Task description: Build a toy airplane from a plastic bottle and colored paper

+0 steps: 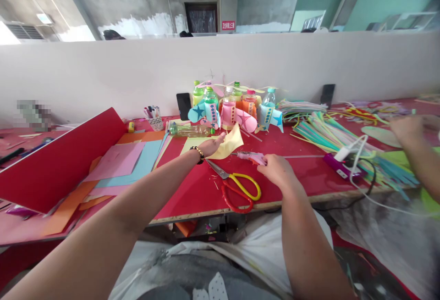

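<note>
My left hand [210,147], with a beaded bracelet at the wrist, holds a curled sheet of yellow paper [231,144] just above the red table. My right hand [277,171] is closed around a pink glue gun [252,157], its tip pointing left toward the paper. Between and below my hands lie large scissors [225,178] with one yellow and one red handle, blades partly apart. A clear plastic bottle [190,130] lies on its side behind my left hand. Further back stand several bottles wrapped in coloured paper [228,112], with paper strips on top.
Coloured paper sheets [117,160] and a leaning red board [68,162] are at left, near a cup of pens [154,119]. A black phone [183,106] leans on the partition. At right lie pastel strips [330,135], a purple power strip [343,167] and a co-worker's hand [409,130].
</note>
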Action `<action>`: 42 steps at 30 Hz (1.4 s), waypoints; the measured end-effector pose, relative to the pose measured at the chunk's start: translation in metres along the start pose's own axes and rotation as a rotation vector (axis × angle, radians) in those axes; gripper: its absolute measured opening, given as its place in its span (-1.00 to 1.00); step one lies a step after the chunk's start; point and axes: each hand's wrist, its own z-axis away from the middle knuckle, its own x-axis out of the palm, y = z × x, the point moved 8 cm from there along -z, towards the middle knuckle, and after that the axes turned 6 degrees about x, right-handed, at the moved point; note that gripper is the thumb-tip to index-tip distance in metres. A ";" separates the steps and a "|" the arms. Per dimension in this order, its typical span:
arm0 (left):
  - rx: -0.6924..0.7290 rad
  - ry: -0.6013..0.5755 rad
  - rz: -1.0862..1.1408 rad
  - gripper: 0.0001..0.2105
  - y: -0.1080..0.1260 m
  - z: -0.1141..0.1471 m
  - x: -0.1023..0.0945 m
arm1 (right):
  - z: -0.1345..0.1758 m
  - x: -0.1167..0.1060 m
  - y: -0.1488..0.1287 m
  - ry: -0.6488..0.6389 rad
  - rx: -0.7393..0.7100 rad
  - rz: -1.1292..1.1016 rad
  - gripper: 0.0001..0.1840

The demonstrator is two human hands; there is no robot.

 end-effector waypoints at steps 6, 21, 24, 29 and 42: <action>0.100 -0.033 -0.188 -0.47 -0.008 0.012 0.005 | 0.005 -0.005 0.000 -0.015 -0.081 -0.107 -0.84; 0.203 0.091 -0.327 -0.58 -0.021 0.000 0.016 | 0.009 -0.008 -0.001 -0.020 -0.177 -0.335 -0.84; 0.183 0.074 -0.350 -0.52 -0.027 0.012 0.017 | 0.009 -0.005 -0.001 -0.024 -0.161 -0.258 -0.86; 0.167 0.080 -0.407 -0.49 -0.024 0.016 0.007 | 0.004 0.004 0.000 -0.038 -0.106 -0.112 -0.82; 0.159 0.000 -0.613 -0.74 -0.002 -0.006 0.003 | 0.005 0.005 -0.002 -0.032 -0.091 -0.050 -0.85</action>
